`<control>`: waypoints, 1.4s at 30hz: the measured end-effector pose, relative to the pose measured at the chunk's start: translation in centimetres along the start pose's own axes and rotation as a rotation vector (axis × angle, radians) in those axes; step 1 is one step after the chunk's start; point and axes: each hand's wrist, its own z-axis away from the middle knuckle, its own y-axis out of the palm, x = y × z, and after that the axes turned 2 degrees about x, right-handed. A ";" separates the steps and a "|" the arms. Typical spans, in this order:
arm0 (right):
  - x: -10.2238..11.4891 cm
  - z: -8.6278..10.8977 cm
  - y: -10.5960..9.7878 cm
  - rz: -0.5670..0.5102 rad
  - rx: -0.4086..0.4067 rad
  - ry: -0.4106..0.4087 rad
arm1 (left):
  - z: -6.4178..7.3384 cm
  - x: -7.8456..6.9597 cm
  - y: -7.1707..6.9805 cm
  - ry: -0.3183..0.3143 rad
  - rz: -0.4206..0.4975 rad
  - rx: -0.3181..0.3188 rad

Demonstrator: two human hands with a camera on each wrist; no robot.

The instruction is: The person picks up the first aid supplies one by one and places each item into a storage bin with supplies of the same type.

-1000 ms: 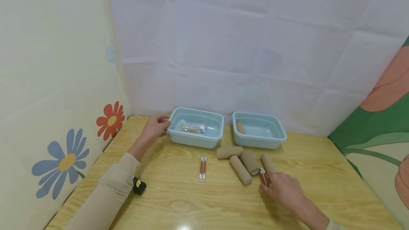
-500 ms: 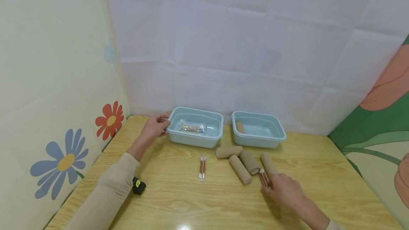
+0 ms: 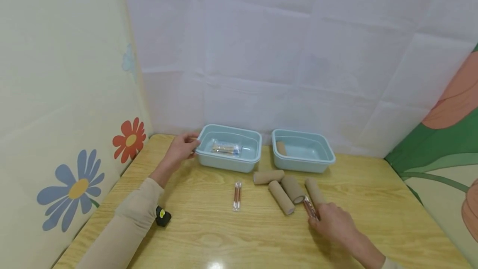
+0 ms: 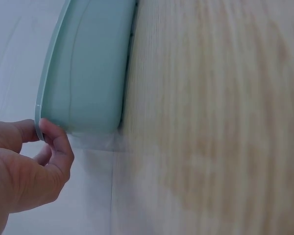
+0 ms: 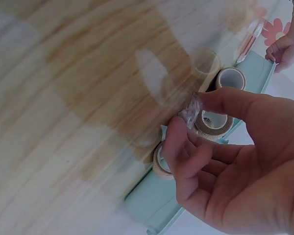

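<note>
At the left end of the left blue plastic tub [image 3: 228, 163], my left hand [image 3: 181, 147] pinches the rim between thumb and fingers, as the left wrist view confirms on the tub's edge [image 4: 39, 110]. On the right, my right hand [image 3: 332, 221] pinches the near end of a small clear-wrapped packet of brown-stick cotton swabs [image 3: 309, 207]; its crinkled wrapper [image 5: 191, 112] shows between thumb and fingertip in the right wrist view. Beside that hand lies a cardboard tube [image 3: 314, 190]. A similar swab packet [image 3: 237, 196] lies flat in front of the left tub.
A bagged bundle of swabs [image 3: 225, 149] lies inside the left tub. The right blue tub [image 3: 303, 167] holds one cardboard tube [image 3: 281, 148]. More tubes [image 3: 281, 197] cluster before it. A small black object [image 3: 162, 216] sits by my left forearm. A white sheet [image 3: 254, 53] hangs behind.
My right hand has shifted slightly to the right, and the swab packet in it has turned a little. My left hand stays at the tub's rim.
</note>
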 end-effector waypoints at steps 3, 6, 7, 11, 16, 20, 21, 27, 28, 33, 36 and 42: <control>-0.2 -0.1 0.2 -0.044 -0.010 0.004 | 0.1 -0.1 0.0 0.003 -0.001 -0.003; -0.5 -0.2 0.3 -0.089 -0.015 0.025 | 0.0 0.0 0.0 0.009 0.008 -0.005; -0.6 -0.3 0.4 -0.101 -0.016 0.032 | 0.0 0.0 0.1 0.013 0.011 -0.005; -0.8 -0.3 0.5 -0.135 -0.015 0.052 | -0.2 0.2 0.1 0.015 0.017 -0.006; -0.9 -0.3 0.5 -0.154 -0.010 0.057 | -0.4 0.2 0.1 0.020 0.006 -0.001; -0.9 -0.2 0.4 -0.173 0.016 0.067 | -0.4 0.3 0.1 0.023 0.003 0.001; -0.9 -0.2 0.4 -0.173 0.020 0.066 | -0.4 0.3 0.1 0.022 0.003 0.000; -0.8 0.0 0.2 -0.196 0.031 0.074 | -0.3 0.3 0.3 0.022 0.010 0.001; -0.8 0.0 0.2 -0.205 0.033 0.079 | -0.3 0.3 0.3 0.022 0.010 0.000; -0.7 -0.1 0.0 -0.229 0.044 0.097 | -0.4 0.3 0.2 0.022 0.014 0.002; -0.7 -0.1 -0.1 -0.238 0.050 0.102 | -0.4 0.3 0.1 0.023 0.010 0.004; -0.7 -0.1 -0.4 -0.232 0.011 0.088 | -0.3 0.1 0.1 0.001 0.002 -0.002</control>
